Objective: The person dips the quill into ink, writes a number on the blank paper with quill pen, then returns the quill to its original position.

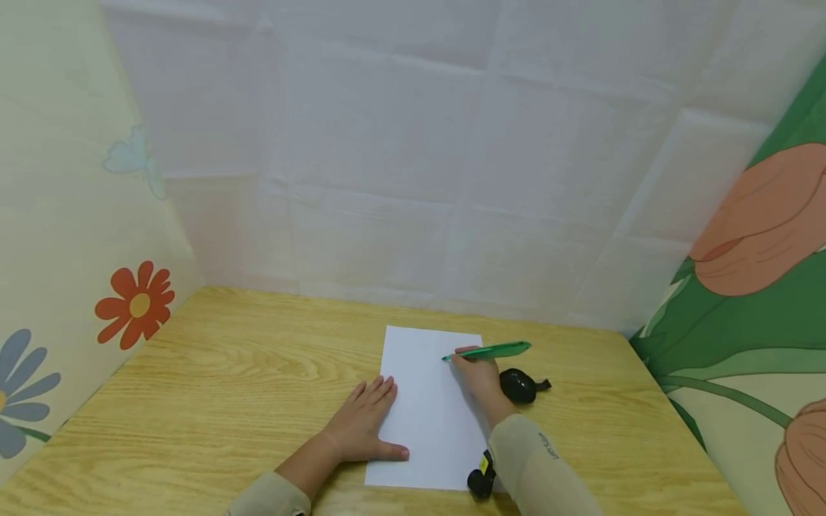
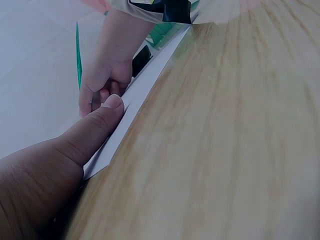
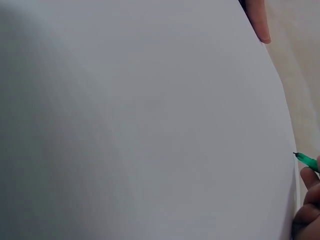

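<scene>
A blank white sheet of paper (image 1: 431, 408) lies on the wooden table (image 1: 226, 380). My left hand (image 1: 364, 423) rests flat on the sheet's left edge, fingers straight, thumb on the paper (image 2: 127, 117). My right hand (image 1: 477, 376) grips a green pen (image 1: 490, 351), whose tip touches the upper right part of the sheet. In the right wrist view the pen tip (image 3: 302, 159) sits at the paper (image 3: 140, 125) near its edge. In the left wrist view the right hand (image 2: 102, 82) holds the pen (image 2: 78, 55) beyond my thumb.
A small black object (image 1: 519, 385) lies on the table just right of my right hand. Fabric walls with flower prints close in the table at the left (image 1: 64, 236), back and right (image 1: 761, 272). A black wrist device (image 1: 482, 479) sits on my right forearm.
</scene>
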A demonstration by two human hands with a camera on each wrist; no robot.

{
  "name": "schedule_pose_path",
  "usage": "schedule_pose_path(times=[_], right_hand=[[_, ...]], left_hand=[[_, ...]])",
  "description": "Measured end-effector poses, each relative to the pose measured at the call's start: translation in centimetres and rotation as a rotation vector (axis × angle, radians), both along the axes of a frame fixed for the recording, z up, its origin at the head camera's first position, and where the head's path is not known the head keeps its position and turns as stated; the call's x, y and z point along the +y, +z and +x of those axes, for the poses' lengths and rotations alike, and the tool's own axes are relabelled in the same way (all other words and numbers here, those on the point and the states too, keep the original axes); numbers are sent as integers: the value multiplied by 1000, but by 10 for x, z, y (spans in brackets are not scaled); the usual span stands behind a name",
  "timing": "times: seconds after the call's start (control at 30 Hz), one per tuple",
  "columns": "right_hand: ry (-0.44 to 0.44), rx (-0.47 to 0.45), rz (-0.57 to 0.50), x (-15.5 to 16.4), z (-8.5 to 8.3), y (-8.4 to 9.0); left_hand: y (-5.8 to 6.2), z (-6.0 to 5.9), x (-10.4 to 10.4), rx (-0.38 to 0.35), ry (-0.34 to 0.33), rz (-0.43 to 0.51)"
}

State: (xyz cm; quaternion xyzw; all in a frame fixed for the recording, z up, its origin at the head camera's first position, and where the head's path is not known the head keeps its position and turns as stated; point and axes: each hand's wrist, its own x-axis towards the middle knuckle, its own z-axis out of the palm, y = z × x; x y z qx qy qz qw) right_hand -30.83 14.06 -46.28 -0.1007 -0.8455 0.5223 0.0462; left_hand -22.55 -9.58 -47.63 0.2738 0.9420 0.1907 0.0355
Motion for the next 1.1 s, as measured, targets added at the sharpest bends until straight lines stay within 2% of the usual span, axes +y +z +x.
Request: schedule_pose_path(times=[0.6,1.1], right_hand=[[14,-16,3,-2,-1,-1],[41,19,59,-2,-1,-4]], left_hand=[[3,2,1,-3,0,5],[1,1,1,-7,6,6]])
